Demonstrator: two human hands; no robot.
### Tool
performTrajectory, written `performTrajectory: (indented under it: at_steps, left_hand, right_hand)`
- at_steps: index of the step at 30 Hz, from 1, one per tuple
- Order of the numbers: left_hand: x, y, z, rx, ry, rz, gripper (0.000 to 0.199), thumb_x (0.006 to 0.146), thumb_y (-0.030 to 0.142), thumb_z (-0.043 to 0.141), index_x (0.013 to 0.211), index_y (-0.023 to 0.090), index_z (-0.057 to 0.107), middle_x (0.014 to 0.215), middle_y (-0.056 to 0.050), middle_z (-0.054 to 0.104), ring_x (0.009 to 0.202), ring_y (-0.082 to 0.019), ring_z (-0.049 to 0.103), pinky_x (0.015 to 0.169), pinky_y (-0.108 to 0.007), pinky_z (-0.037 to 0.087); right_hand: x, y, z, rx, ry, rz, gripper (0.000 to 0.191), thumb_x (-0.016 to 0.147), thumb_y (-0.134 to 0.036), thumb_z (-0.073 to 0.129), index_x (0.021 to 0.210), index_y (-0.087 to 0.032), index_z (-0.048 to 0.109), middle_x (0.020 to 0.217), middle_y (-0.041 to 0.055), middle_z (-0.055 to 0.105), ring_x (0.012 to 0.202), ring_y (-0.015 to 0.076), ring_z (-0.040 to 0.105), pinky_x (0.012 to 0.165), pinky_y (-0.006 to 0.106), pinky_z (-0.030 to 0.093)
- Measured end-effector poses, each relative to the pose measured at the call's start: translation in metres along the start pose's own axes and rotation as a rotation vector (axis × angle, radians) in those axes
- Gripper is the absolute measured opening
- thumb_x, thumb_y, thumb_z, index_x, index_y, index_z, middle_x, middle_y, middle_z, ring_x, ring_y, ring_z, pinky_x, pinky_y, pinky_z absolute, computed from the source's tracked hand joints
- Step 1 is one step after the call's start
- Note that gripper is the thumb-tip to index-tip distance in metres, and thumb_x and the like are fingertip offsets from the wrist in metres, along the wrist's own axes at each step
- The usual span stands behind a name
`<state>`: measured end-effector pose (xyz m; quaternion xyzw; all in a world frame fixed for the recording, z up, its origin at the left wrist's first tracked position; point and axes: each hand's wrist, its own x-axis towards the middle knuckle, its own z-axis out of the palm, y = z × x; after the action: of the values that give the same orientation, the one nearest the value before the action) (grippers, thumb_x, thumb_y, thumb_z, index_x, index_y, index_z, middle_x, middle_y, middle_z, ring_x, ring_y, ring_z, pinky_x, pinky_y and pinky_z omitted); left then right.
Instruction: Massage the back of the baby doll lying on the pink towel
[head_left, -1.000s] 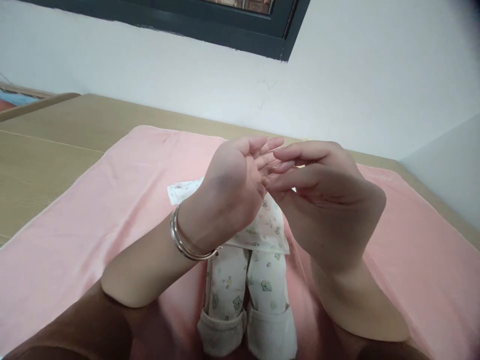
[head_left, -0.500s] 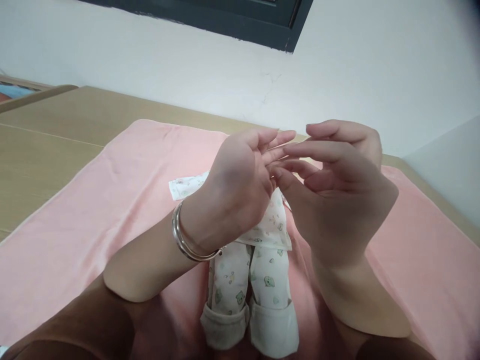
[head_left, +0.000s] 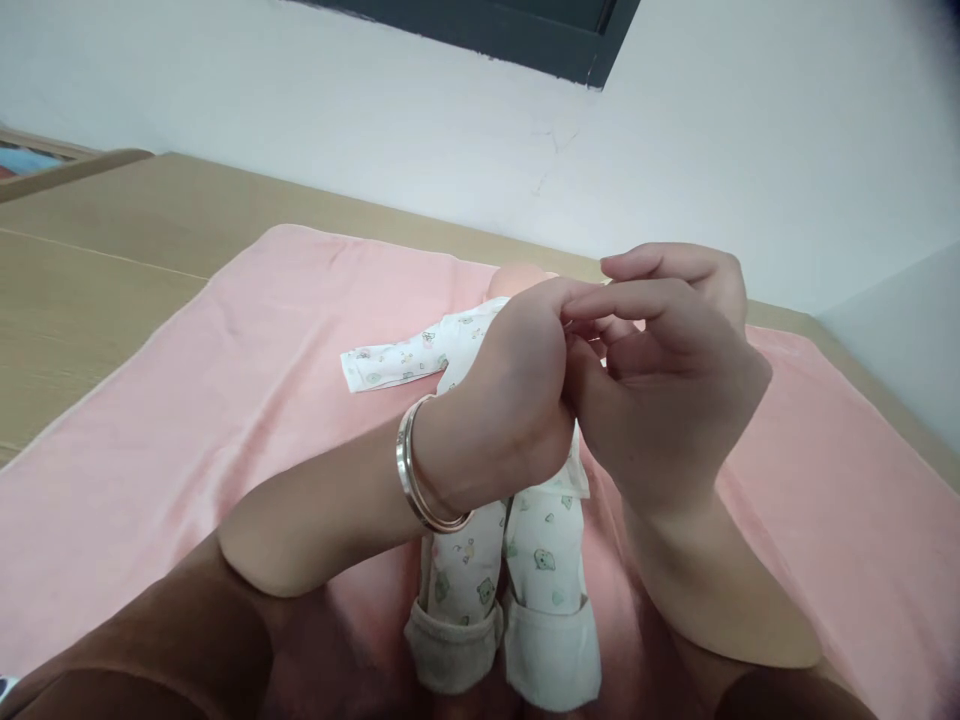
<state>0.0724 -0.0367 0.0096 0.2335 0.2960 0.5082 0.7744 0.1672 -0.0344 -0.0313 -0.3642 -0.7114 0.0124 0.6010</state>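
Note:
Both my hands meet in the air above a baby doll [head_left: 541, 560] that lies on its back in white clothes with a small animal print. My left hand [head_left: 510, 390], with metal bangles [head_left: 411, 465] at the wrist, has its back edge and heel toward me; its fingers are mostly hidden by the other hand. My right hand [head_left: 667, 390] curls its thumb and bent fingers around the left fingers, touching them. No separate object shows between the hands. They cover the doll's middle and part of its head.
A pink blanket [head_left: 262, 330] lies under the doll on a wooden table [head_left: 105, 250]. The doll's sleeve [head_left: 397, 360] stretches out to the left, and its trousers end in turned-up cuffs [head_left: 553, 655]. Behind stands a pale wall [head_left: 450, 140] with a dark frame [head_left: 525, 45].
My left hand has moved right, its fingers going from stretched out in sight to hidden within my right hand. More of the doll's sleeve and head shows.

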Motion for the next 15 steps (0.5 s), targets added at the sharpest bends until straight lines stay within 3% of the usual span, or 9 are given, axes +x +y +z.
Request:
performTrajectory:
  at_steps: [3, 5, 8, 10, 12, 14, 15]
  left_hand:
    - [-0.002, -0.006, 0.002, 0.002, -0.004, 0.000, 0.036, 0.089, 0.008, 0.043, 0.054, 0.015, 0.046, 0.059, 0.000, 0.047, 0.059, -0.006, 0.046, 0.056, -0.022, 0.037]
    - [-0.003, -0.006, 0.004, -0.021, 0.038, -0.020, 0.036, 0.092, 0.012, 0.041, 0.056, 0.016, 0.045, 0.058, 0.000, 0.046, 0.065, -0.008, 0.055, 0.064, -0.023, 0.047]
    - [-0.001, 0.004, 0.003, -0.027, 0.090, -0.036, 0.033, 0.097, 0.020, 0.041, 0.064, 0.019, 0.047, 0.062, -0.002, 0.052, 0.091, -0.017, 0.070, 0.094, -0.032, 0.057]
    - [0.003, 0.015, 0.000, -0.012, 0.106, -0.009, 0.027, 0.099, 0.029, 0.043, 0.077, 0.019, 0.055, 0.078, -0.005, 0.064, 0.113, -0.023, 0.071, 0.110, -0.037, 0.053]
    - [0.009, 0.025, -0.004, 0.023, 0.125, 0.105, 0.026, 0.102, 0.037, 0.044, 0.095, 0.018, 0.061, 0.103, -0.007, 0.071, 0.130, -0.025, 0.065, 0.118, -0.039, 0.049]
    - [0.012, 0.029, -0.005, 0.079, 0.148, 0.328, 0.029, 0.103, 0.038, 0.042, 0.105, 0.018, 0.064, 0.125, -0.005, 0.070, 0.138, -0.022, 0.060, 0.122, -0.037, 0.045]
    - [0.011, 0.027, -0.004, 0.101, 0.152, 0.431, 0.027, 0.104, 0.035, 0.043, 0.107, 0.019, 0.064, 0.134, -0.002, 0.068, 0.141, -0.019, 0.058, 0.124, -0.034, 0.042]
  right_hand:
    - [0.000, 0.004, 0.004, 0.048, 0.007, 0.015, 0.024, 0.084, -0.004, 0.055, 0.084, -0.026, 0.065, 0.109, 0.0028, 0.060, 0.107, 0.0226, 0.065, 0.070, 0.032, 0.063]
    - [-0.002, 0.004, 0.007, 0.101, 0.023, 0.030, 0.027, 0.083, -0.005, 0.055, 0.094, -0.027, 0.067, 0.109, 0.0019, 0.062, 0.108, 0.0208, 0.066, 0.077, 0.033, 0.064]
    - [-0.009, -0.007, 0.004, 0.174, -0.064, 0.049, 0.037, 0.092, -0.010, 0.052, 0.125, -0.021, 0.064, 0.128, 0.0060, 0.065, 0.124, 0.0203, 0.063, 0.104, 0.039, 0.061]
    - [-0.014, -0.022, -0.002, 0.202, -0.246, 0.071, 0.042, 0.101, -0.015, 0.047, 0.142, -0.016, 0.055, 0.150, 0.0090, 0.054, 0.146, 0.0224, 0.048, 0.126, 0.044, 0.045]
    - [-0.017, -0.037, -0.009, 0.259, -0.460, 0.065, 0.049, 0.106, -0.020, 0.043, 0.155, -0.018, 0.041, 0.167, 0.0064, 0.033, 0.159, 0.0248, 0.025, 0.135, 0.047, 0.028]
    - [-0.018, -0.045, -0.014, 0.325, -0.607, 0.053, 0.054, 0.110, -0.026, 0.040, 0.162, -0.022, 0.028, 0.172, 0.0042, 0.019, 0.161, 0.0258, 0.012, 0.135, 0.050, 0.025]
    - [-0.019, -0.044, -0.015, 0.331, -0.613, 0.047, 0.053, 0.111, -0.031, 0.037, 0.163, -0.023, 0.026, 0.172, 0.0041, 0.018, 0.160, 0.0257, 0.012, 0.134, 0.050, 0.027]
